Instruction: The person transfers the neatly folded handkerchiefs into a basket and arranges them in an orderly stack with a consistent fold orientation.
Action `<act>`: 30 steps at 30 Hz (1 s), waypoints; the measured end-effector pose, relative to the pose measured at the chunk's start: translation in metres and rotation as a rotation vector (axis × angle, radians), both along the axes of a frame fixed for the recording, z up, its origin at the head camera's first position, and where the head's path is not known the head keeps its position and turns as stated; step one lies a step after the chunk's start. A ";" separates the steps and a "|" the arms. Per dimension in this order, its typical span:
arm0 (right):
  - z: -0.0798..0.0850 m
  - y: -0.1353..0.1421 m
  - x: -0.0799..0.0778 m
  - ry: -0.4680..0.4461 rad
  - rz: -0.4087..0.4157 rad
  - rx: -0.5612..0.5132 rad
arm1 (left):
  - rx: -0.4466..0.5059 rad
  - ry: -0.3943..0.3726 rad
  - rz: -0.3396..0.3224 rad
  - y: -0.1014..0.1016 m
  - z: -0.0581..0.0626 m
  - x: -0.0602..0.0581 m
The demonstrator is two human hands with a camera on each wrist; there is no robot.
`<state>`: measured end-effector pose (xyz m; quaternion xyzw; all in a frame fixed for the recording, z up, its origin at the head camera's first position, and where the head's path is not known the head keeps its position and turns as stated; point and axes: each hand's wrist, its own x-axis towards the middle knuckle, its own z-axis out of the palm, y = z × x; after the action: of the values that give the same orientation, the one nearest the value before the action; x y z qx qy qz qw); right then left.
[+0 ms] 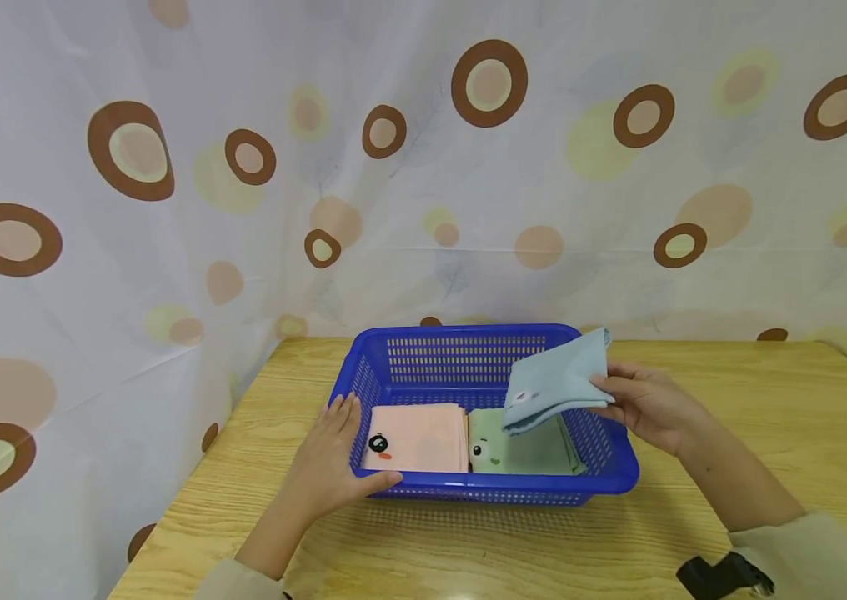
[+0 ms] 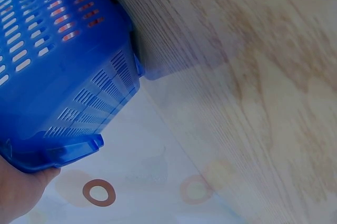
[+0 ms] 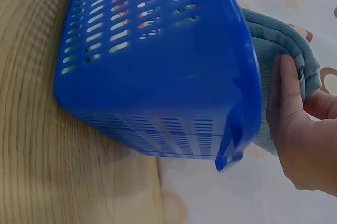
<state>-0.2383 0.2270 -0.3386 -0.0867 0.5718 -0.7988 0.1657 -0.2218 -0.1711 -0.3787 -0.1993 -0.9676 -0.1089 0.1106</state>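
A blue plastic basket (image 1: 468, 481) with slotted walls sits on the table. My right hand (image 1: 652, 406) pinches a folded light blue towel (image 1: 554, 375) by its right edge, tilted above the basket's right part. In the right wrist view, the fingers and thumb grip the layered towel (image 3: 268, 40) just beyond the rim. My left hand (image 1: 329, 458) rests on the basket's front left corner, fingers straight along the left rim and thumb along the front. Inside lie a folded pink towel (image 1: 423, 437) with an embroidered face and, beside it, a folded green towel (image 1: 524, 450), partly covered by the blue one.
The wooden table (image 1: 468, 550) extends on both sides of the basket. Behind and to the left hangs a pale curtain (image 1: 423, 183) with brown and beige circles. A black strap (image 1: 724, 575) is on the right wrist, at the sleeve.
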 end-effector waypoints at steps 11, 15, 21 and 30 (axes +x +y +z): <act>-0.008 -0.019 -0.002 0.013 0.014 0.088 | 0.003 0.003 -0.002 0.000 0.001 0.001; -0.013 -0.025 -0.003 0.009 0.012 0.115 | 0.004 0.001 -0.003 0.000 0.000 0.001; -0.016 -0.035 -0.004 0.002 0.011 0.152 | 0.008 -0.005 -0.003 0.000 0.000 0.001; -0.016 -0.047 -0.003 0.013 0.033 0.211 | 0.014 -0.007 -0.003 0.000 0.001 0.001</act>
<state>-0.2411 0.1800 -0.3551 -0.0833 0.6521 -0.7309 0.1834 -0.2204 -0.1710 -0.3778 -0.1998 -0.9668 -0.1167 0.1086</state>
